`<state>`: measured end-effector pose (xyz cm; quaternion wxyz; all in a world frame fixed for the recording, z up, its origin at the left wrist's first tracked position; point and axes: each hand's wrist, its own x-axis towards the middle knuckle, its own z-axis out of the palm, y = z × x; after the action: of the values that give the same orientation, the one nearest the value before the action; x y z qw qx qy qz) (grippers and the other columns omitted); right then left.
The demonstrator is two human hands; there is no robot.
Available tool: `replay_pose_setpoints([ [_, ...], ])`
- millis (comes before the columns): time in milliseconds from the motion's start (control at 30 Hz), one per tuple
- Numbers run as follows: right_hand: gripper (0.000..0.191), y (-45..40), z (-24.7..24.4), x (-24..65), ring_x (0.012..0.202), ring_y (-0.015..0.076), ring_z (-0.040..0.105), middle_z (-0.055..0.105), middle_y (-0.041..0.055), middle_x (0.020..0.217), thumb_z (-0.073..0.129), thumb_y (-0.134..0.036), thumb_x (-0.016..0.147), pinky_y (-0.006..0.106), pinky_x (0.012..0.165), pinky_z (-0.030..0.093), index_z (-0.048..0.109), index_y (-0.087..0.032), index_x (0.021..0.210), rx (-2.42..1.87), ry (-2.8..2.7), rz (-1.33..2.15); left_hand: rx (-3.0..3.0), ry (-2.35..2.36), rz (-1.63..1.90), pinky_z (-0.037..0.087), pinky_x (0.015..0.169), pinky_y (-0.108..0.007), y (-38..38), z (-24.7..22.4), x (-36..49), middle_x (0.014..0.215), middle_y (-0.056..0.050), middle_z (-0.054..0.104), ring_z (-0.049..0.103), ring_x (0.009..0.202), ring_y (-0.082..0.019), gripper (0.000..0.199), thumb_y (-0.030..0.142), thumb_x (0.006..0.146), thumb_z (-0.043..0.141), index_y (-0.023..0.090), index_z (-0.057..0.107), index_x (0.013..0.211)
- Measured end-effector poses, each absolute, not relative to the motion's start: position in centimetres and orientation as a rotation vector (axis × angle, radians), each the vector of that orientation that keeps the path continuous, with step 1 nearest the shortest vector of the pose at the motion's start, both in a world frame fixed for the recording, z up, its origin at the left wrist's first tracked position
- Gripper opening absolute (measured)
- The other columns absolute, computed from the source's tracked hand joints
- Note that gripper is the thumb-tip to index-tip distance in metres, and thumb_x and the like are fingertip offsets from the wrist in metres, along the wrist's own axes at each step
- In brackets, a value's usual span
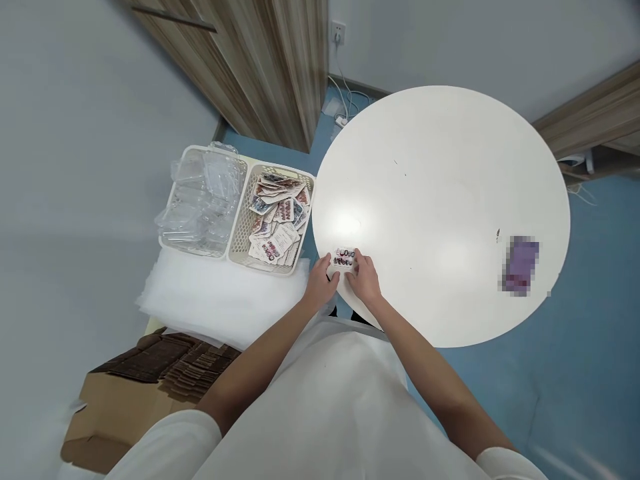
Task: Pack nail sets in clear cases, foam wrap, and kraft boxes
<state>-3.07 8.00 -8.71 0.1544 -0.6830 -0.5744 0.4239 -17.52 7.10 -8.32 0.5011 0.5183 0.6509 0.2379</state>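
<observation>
Your white shirt (335,407) is nearest. At the near edge of the desk (450,187), your right hand (367,281) grips the card (344,257), probably to steady it; whether your left hand (320,284) grips, I cannot tell.

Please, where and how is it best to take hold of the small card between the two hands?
The small card is probably best pinched by its left and right edges, one hand coming from each side. It looks flat, and its upper face carries two rows of small pieces, which a grip across the middle would cover. The left hand and right hand are at these sides.
</observation>
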Motion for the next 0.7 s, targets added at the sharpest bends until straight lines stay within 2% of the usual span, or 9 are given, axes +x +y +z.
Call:
replay_pose_setpoints([
  [267, 0.061, 6.5, -8.7, -3.7, 0.095, 0.0175, 0.051, 0.048, 0.0079, 0.113, 0.056, -0.024, 0.069, 0.036, 0.082, 0.046, 0.032, -0.024, 0.125, -1.851, -1.209, 1.385, 1.081, 1.478, 0.592, 0.035, 0.094, -0.035, 6.7, -7.9, -17.8, 0.130, -0.008, 0.041, 0.042, 0.115, -0.022, 0.055, 0.025, 0.076, 0.050, 0.023, 0.035, 0.129],
  [433, 0.059, 7.7, -8.3, -4.9, 0.100, 0.0173, 0.051, 0.048, 0.0091, 0.116, 0.056, -0.025, 0.069, 0.037, 0.087, 0.044, 0.033, -0.023, 0.123, -1.841, -1.112, 1.373, 1.108, 1.508, 0.606, 0.034, 0.096, -0.037, 7.8, -8.2, -18.2, 0.131, -0.008, 0.040, 0.041, 0.116, -0.022, 0.056, 0.023, 0.076, 0.049, 0.022, 0.034, 0.130],
  [700, 0.059, 10.6, -8.5, -6.3, 0.102, 0.0164, 0.050, 0.047, 0.0104, 0.118, 0.055, -0.027, 0.070, 0.034, 0.087, 0.044, 0.030, -0.022, 0.124, -1.759, -1.033, 1.373, 1.191, 1.508, 0.613, 0.032, 0.098, -0.037, 11.4, -8.4, -19.4, 0.132, -0.009, 0.038, 0.040, 0.117, -0.024, 0.057, 0.024, 0.076, 0.049, 0.019, 0.032, 0.131],
])
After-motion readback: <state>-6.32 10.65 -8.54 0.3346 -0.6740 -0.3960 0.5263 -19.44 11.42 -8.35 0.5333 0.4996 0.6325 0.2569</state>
